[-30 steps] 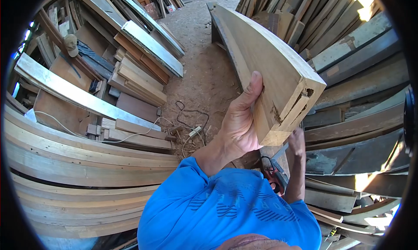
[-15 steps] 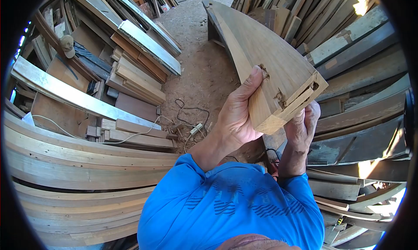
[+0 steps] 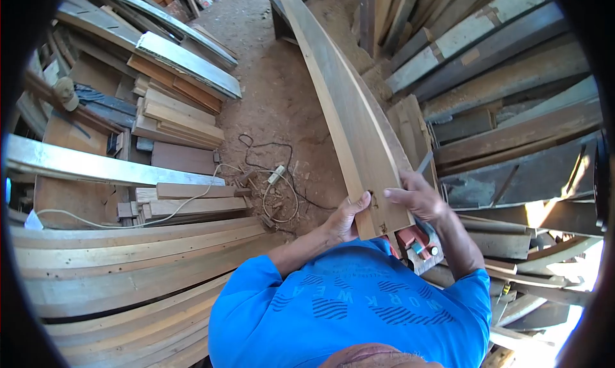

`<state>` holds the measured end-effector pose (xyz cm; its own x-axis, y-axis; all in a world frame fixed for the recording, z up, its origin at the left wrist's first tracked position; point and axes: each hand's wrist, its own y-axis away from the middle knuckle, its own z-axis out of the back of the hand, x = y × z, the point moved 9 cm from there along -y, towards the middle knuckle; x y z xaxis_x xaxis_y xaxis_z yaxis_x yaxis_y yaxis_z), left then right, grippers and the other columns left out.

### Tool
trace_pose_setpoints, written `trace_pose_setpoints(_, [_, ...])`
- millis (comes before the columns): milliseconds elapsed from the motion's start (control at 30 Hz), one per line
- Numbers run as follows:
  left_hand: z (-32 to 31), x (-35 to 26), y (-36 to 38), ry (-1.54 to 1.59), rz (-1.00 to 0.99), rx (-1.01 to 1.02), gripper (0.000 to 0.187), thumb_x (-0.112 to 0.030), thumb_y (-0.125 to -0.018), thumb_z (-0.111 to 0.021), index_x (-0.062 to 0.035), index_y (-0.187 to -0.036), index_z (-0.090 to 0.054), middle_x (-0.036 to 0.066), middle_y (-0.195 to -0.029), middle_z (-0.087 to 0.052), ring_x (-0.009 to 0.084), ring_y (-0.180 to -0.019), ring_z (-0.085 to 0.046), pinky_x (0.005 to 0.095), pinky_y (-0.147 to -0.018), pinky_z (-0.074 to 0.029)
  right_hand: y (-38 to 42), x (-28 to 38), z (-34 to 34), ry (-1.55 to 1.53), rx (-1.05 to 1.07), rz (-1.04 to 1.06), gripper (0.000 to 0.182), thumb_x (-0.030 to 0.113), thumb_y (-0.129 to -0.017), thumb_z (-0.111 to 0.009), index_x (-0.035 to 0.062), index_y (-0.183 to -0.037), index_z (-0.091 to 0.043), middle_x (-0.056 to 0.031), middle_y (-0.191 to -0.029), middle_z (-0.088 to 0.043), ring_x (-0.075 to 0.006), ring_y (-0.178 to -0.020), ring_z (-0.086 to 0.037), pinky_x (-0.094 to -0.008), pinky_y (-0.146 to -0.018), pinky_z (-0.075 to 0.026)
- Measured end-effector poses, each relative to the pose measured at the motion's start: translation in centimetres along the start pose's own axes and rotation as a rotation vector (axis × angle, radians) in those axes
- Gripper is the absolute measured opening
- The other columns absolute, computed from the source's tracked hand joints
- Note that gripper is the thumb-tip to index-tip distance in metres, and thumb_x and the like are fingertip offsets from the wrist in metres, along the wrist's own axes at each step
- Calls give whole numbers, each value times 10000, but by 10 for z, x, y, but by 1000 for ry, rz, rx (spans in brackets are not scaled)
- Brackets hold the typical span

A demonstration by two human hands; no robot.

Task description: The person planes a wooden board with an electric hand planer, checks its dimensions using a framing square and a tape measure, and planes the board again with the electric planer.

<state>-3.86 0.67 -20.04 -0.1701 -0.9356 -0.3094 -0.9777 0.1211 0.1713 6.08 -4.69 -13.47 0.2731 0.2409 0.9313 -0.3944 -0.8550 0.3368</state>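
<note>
A long wooden plank (image 3: 360, 124) stretches away from my body, its near end close to my chest. Dark holes and worn patches mark the wood there. My left hand (image 3: 346, 219) grips the plank's left edge near this end, thumb on top. On the right edge is my right hand (image 3: 419, 198), its thumb over the top face and its other fingers partly hidden behind the board. Below the near end, a red tool with a metal plate (image 3: 419, 245) shows partly.
Long boards (image 3: 128, 259) are stacked at the left, with shorter blocks (image 3: 192, 204) beyond. A white power strip (image 3: 276, 174) and dark cable (image 3: 289, 153) lie on the dirt floor. More timber (image 3: 512, 150) leans and lies along the right.
The plank's near end has come down toward my body, and its end face has turned out of sight. My right hand has moved from beneath the end to the right edge.
</note>
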Motion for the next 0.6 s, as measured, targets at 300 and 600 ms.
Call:
trace_pose_setpoints(300, [239,44,-78,-919,39,-698,1025,-531,-858,-767,55,-1516,-243,227,-1425,-487,285,-1313,-504,423,-1097,-423,-38,-206,84,988,-475,-212,557,223,-763,-769,-68,-1177,-537,-294,-1001,-687,-436,-912,-695,-504,-854,-553])
trace_pose_setpoints(600, [273,2,-221,-1232,-297,-896,1153,-394,-762,-836,124,-1533,-152,345,-1514,-353,424,-1429,-369,411,-1184,-321,-67,-285,121,1078,-511,-381,493,177,-796,-684,-38,-1194,-489,-288,-989,-692,-448,-947,-690,-517,-852,-554])
